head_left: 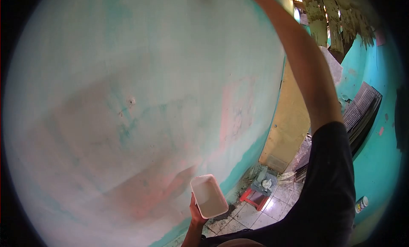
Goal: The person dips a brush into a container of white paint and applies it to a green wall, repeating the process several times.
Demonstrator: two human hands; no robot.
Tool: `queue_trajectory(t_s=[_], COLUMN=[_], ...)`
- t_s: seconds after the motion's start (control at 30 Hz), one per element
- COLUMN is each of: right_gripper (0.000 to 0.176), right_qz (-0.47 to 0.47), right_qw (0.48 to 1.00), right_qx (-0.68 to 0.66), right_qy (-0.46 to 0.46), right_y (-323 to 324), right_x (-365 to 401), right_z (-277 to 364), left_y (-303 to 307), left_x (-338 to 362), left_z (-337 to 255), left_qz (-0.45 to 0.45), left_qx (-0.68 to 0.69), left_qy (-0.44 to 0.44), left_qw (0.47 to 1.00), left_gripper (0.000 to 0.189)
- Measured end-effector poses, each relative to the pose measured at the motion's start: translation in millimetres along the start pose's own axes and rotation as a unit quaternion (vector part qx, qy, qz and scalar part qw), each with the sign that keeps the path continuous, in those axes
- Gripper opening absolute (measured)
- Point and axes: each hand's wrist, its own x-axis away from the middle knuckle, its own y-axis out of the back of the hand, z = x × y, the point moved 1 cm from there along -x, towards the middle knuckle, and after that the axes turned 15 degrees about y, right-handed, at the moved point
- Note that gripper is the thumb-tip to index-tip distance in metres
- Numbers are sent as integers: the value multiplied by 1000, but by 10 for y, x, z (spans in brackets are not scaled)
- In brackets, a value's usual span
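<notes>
I face a pale plastered wall (140, 98) with patches of turquoise and pink showing through. My left hand (196, 211) is low in the view and grips a white rectangular tub (208, 196) from below, its open side tilted toward me. The tub holds a pale whitish filling. My right arm (306, 76) is raised along the wall, and its hand passes out of the frame at the top edge, so what it holds is hidden.
A yellow door (289, 119) stands to the right of the wall. On the tiled floor (272, 208) sits a red stool (254, 196) carrying grey lumps. Dark corrugated sheets (362, 115) lean on the turquoise side wall, with a small can (361, 203) nearby. Peeling ceiling strips (336, 17) hang overhead.
</notes>
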Motion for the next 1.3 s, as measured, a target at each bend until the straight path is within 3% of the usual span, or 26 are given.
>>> queue_trajectory(t_s=[0.07,0.1,0.2,0.23,0.3,0.33,0.4,0.47,0.5,0.53,0.6,0.67,0.7,0.73,0.77,0.8,0.83,0.87,0.9,1.03,1.1,1.17,1.2,1.23,1.3], right_gripper=[15,19,12,12,24,24,23,18,19,21,18,25,25,23,21,19,18,15,15,24,26,26,26,27,31], right_qz=[-42,-115,-55,-40,159,166,422,365,294,336,272,126,125,28,-70,-23,-89,-156,-105,33,94,155,133,79,43], right_qw=[991,967,994,993,982,980,883,915,939,930,958,991,991,997,989,990,995,986,992,977,965,933,920,919,873], right_qx=[56,114,-74,-26,-94,-97,-200,-133,-124,-149,-88,35,35,-12,-60,84,1,22,-58,-151,-176,-262,-291,-327,-388], right_qy=[112,196,65,106,-50,-55,52,104,124,21,2,36,33,76,116,108,48,48,-43,-145,-170,-189,-226,-207,-293], right_y=[-701,-1036,-1567,-1765,-1720,-1684,-1775,-1623,-1436,-1148,-619,-427,-525,-675,-861,-1054,-1340,-1707,-1757,-2197,-2181,-2118,-2016,-1900,-1423], right_x=[620,983,2411,2886,3466,3566,3608,3003,2514,1964,1247,869,844,884,971,1393,1789,2224,2650,4248,4629,4964,5037,5116,5086], right_z=[-18,-30,692,808,1183,1141,952,710,501,394,371,115,-20,-116,-208,83,366,452,836,1640,1777,1904,2013,2102,2357], left_y=[165,259,579,410,-91,40,370,258,245,214,71,102,179,237,278,321,375,441,517,955,453,319,291,286,239], left_x=[-71,-74,-53,49,275,281,275,410,427,454,553,582,589,578,575,570,579,585,592,468,525,447,402,382,238], left_z=[30,78,141,172,254,310,315,388,419,438,466,472,480,477,459,443,441,430,417,359,283,218,219,230,270], left_qz=[21,39,53,47,-12,-18,140,155,107,55,13,-36,-27,-17,-22,-19,-17,-22,-19,11,88,182,172,157,169], left_qx=[-4,-3,30,34,-29,-23,59,70,39,8,13,17,28,40,40,41,44,46,41,-12,-61,-53,-22,11,-8], left_qy=[-31,-52,-39,-40,-48,-44,-20,-6,-29,-54,-58,-59,-61,-64,-63,-62,-58,-56,-60,-63,-56,-15,-7,-3,-19], left_qw=[999,998,997,998,998,999,988,985,993,997,998,997,997,997,997,997,997,997,997,998,993,982,985,988,985], left_gripper=[56,59,61,61,48,48,63,63,63,62,55,49,49,49,49,49,49,49,52,61,66,69,70,72,79])
